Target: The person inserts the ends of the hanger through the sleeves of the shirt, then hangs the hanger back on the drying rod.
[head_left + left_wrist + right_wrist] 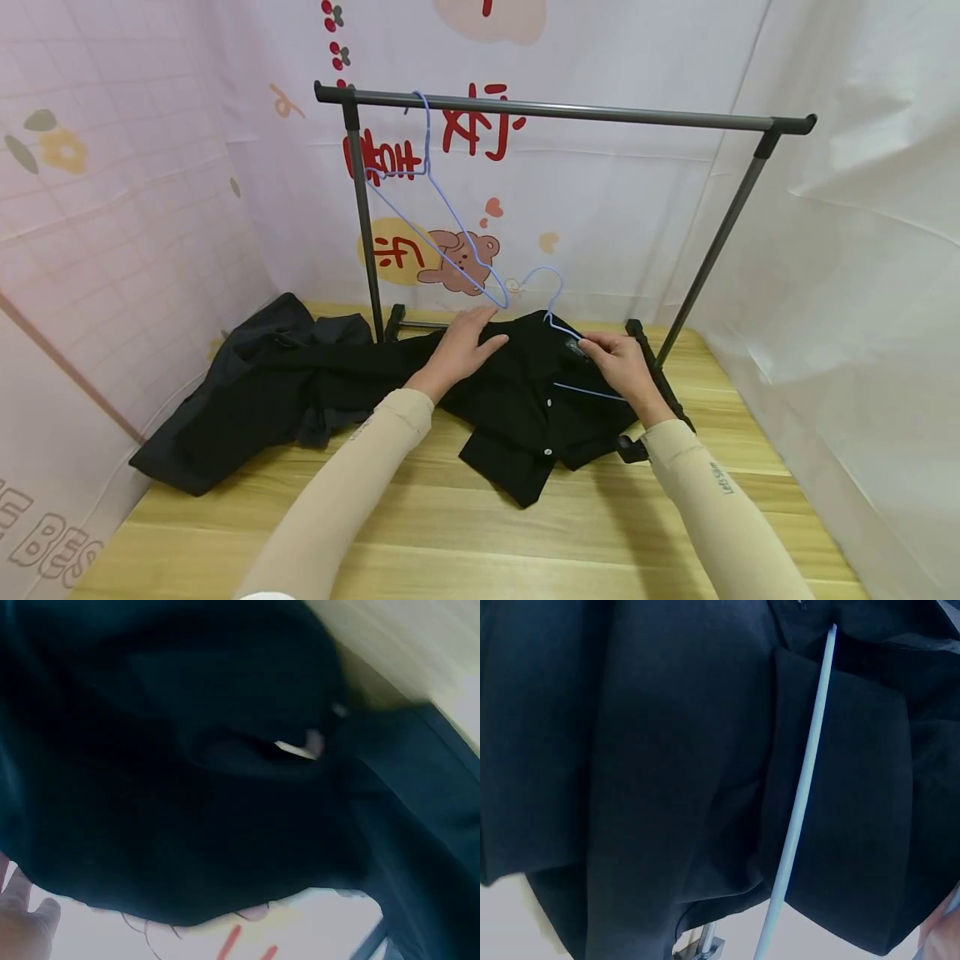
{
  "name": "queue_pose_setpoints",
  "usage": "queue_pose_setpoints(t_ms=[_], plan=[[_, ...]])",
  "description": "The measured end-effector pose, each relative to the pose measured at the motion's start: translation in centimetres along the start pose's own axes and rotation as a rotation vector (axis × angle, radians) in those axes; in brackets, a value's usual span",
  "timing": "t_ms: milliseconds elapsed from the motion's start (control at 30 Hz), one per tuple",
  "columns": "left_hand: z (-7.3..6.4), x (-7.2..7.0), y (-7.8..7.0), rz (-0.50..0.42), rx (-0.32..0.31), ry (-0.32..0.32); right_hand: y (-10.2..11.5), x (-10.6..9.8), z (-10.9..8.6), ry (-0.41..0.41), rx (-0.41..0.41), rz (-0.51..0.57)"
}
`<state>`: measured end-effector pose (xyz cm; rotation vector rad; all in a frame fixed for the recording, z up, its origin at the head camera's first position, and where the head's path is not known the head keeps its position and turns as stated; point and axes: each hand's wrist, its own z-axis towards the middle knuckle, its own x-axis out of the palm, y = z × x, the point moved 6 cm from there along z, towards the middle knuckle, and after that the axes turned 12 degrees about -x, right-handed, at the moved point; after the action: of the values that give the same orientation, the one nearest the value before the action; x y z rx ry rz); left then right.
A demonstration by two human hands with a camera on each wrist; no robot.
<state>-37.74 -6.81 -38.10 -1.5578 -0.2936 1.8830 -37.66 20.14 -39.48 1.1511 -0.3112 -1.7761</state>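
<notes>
A black short-sleeved shirt (525, 408) with white buttons lies spread on the table below the rack. A blue hanger (555, 292) is partly inside it, its hook standing above the collar and part of its bottom bar showing over the front. My right hand (618, 362) pinches the hanger's shoulder near the collar label. In the right wrist view the hanger's bar (799, 802) crosses the dark cloth. My left hand (468, 346) rests at the shirt's left shoulder, fingers extended and thumb apart. The left wrist view shows that hand (26, 922) beside the cloth's edge.
A grey metal clothes rack (570, 110) stands over the shirt, with another blue hanger (450, 217) hanging from its left part above my left hand. Dark folded garments (255, 392) lie on the wooden table (420, 533) at the left. White printed curtains (615, 200) enclose the space.
</notes>
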Motion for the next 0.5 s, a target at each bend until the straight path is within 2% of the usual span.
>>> queue_pose_setpoints(t_ms=[100,200,300,500], plan=[[0.1,0.4,-0.8,-0.08,-0.004,0.031,0.3,0.6,0.0,0.046,0.005,0.04],[-0.1,0.7,-0.9,-0.174,-0.035,0.071,0.7,1.2,0.0,0.085,0.014,0.052],[-0.3,1.1,-0.4,-0.231,-0.075,0.094,1.0,1.8,0.1,0.11,0.006,0.017],[-0.7,1.5,0.9,-0.288,-0.163,0.128,1.8,2.7,0.4,0.1,-0.044,-0.11]])
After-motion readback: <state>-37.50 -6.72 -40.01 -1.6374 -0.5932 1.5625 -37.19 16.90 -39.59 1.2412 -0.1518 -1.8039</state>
